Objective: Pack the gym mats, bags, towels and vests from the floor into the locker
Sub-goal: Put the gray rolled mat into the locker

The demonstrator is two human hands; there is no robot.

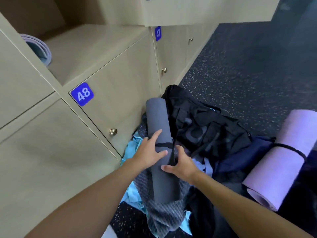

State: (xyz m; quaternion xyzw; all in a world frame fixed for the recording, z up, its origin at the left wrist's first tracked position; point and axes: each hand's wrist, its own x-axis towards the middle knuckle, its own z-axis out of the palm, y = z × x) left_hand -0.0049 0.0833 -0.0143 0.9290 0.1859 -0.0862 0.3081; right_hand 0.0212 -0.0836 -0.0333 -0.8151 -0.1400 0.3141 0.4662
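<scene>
A rolled grey gym mat with a black strap around it lies on the pile in front of the lockers. My left hand grips it from the left at the strap, thumb across the roll. My right hand holds it from the right, just below the strap. Under the mat lie a grey striped towel and light blue cloth. A black gym bag and a navy bag sit to the right. A rolled lilac mat lies on the floor further right. Another lilac mat sits in the open locker compartment.
Closed locker door 48 with a brass knob stands just left of the pile; door 47 is beyond it. An open locker door hangs overhead. Dark speckled floor stretches to the right.
</scene>
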